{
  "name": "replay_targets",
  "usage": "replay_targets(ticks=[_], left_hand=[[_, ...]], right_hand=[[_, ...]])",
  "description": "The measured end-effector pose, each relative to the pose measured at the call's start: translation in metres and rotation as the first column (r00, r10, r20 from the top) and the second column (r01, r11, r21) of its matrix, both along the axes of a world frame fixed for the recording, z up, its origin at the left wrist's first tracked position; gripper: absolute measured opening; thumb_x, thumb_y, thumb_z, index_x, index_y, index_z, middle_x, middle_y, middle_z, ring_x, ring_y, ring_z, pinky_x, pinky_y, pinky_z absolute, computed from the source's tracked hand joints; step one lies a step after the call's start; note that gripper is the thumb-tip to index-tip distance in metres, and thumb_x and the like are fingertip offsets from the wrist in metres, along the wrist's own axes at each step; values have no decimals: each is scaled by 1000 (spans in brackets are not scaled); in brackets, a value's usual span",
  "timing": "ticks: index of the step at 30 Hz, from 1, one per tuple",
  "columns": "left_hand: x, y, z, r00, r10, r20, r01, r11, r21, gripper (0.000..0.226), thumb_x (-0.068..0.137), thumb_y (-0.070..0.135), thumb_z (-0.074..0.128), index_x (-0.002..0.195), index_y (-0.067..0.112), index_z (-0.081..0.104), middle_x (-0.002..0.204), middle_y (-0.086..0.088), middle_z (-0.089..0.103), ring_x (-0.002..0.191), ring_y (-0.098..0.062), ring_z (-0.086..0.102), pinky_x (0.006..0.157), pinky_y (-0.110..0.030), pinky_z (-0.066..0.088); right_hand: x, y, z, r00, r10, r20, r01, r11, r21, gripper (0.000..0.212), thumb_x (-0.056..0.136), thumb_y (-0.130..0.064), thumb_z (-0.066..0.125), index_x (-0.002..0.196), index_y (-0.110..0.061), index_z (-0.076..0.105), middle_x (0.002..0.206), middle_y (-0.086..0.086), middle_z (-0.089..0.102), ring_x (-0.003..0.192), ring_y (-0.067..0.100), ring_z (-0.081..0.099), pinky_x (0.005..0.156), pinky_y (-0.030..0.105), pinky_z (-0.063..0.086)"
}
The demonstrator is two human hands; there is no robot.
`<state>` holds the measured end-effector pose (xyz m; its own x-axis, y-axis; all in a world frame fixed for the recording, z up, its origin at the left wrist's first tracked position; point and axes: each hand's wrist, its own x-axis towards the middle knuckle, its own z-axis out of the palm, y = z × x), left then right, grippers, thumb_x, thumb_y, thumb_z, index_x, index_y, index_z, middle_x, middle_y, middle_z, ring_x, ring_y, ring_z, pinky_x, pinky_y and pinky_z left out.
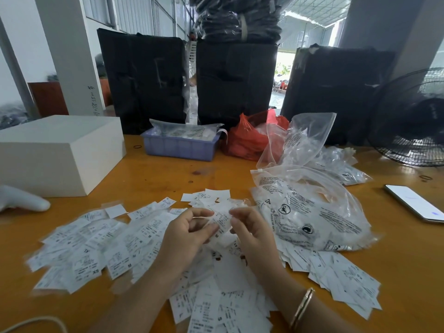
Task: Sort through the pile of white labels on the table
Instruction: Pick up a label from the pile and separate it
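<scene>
White paper: a pile of white labels (101, 246) lies spread across the near half of the orange-brown table (168, 174), printed in black, with size letters such as XS, M and S readable on some.
Held label: one label (222, 224) is lifted just above the middle of the pile, between the two hands; an M shows near its lower edge.
Left hand: the left hand (185, 239) has its fingers curled and pinches the left edge of the held label between thumb and fingertips.
Right hand: the right hand (252, 234) pinches the right edge of the same label, fingers curled in; a gold bracelet (301, 308) sits on its wrist.
Blur: the labels on the left side of the pile are smeared, so most of their print cannot be read.
Clear bags: a printed clear plastic bag (310, 212) lies just right of the hands, resting on some of the labels; a second, open clear bag (300, 140) stands up behind it.
Red bag: a red plastic bag (245, 138) sits behind the clear bags, beside a blue-grey tray (180, 147) holding packets.
White box: a white box (55, 152) stands at the far left of the table, with a white handheld device (21, 199) in front of it.
Phone: a phone (415, 203) lies screen up near the right edge, well apart from the pile.
Fan: a black fan (408, 118) stands at the far right.
Background: three black wrapped bundles (235, 82) rise behind the table.
</scene>
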<state>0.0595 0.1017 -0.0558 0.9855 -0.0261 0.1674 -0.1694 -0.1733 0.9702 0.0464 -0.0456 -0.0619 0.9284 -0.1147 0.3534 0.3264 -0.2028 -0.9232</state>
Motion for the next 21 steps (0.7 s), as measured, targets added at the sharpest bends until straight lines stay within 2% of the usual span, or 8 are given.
replay_targets(ticks=[3, 5, 7, 11, 13, 16, 18, 21], left_hand=[[-1, 0, 2, 1000, -10, 20, 10, 1000, 20, 19, 80, 26, 73, 96, 30, 63, 78, 12, 73, 73, 1, 67, 56, -3, 44], [-1, 0, 3, 999, -34, 18, 33, 999, 28, 20, 80, 24, 72, 96, 29, 63, 78, 16, 73, 73, 3, 67, 57, -4, 45], [-1, 1, 3, 998, -54, 23, 52, 997, 61, 20, 79, 22, 73, 96, 29, 64, 79, 18, 72, 75, 4, 67, 58, -5, 46], [1, 3, 4, 995, 30, 93, -37, 996, 80, 19, 83, 19, 71, 94, 33, 63, 83, 22, 70, 76, 9, 63, 58, -4, 45], [3, 8, 4, 973, 137, 184, -162, 978, 128, 17, 86, 22, 68, 95, 35, 61, 82, 14, 68, 72, 0, 62, 56, -8, 46], [5, 15, 3, 909, 218, 355, -322, 909, 266, 22, 87, 14, 65, 104, 28, 61, 83, 15, 57, 58, -5, 47, 48, -12, 41], [8, 19, 1, 887, 242, 393, -387, 854, 348, 30, 87, 8, 63, 113, 22, 59, 95, 11, 58, 62, -1, 45, 48, -11, 35], [12, 25, 0, 886, 280, 371, -439, 764, 473, 37, 88, 8, 62, 123, 20, 55, 114, 3, 59, 70, -2, 52, 56, -13, 40]], right_hand=[[-1, 2, 1, 999, 39, -13, -40, 996, -85, 18, 91, -15, 59, 82, -26, 69, 78, -12, 68, 75, 5, 59, 68, 18, 45], [-2, 3, 2, 994, 83, -73, -86, 996, -35, 18, 92, -19, 57, 82, -23, 71, 81, -5, 69, 78, 14, 60, 68, 21, 46], [-3, 2, 4, 976, 129, -178, -120, 991, 61, 23, 93, -23, 54, 79, -23, 73, 83, 1, 65, 75, 15, 57, 61, 17, 45], [-1, -6, 13, 964, 173, -204, -169, 985, 39, 29, 97, -27, 46, 83, -36, 71, 95, -14, 68, 86, -2, 59, 69, 12, 43], [5, -16, 23, 988, 76, -136, -72, 997, 36, 25, 97, -22, 45, 91, -34, 66, 95, -14, 68, 83, -1, 59, 66, 12, 45], [23, -45, 40, 979, -203, -18, 204, 976, 76, 20, 96, -16, 48, 99, -26, 66, 88, -11, 68, 57, -3, 52, 49, 12, 44], [42, -71, 46, 926, -375, 45, 377, 924, -62, 23, 95, -11, 47, 107, -20, 66, 93, -6, 68, 45, -2, 45, 40, 10, 35], [68, -109, 45, 847, -531, 17, 503, 791, -349, 34, 93, -2, 43, 115, -15, 65, 111, 2, 66, 55, 0, 47, 43, 12, 33]])
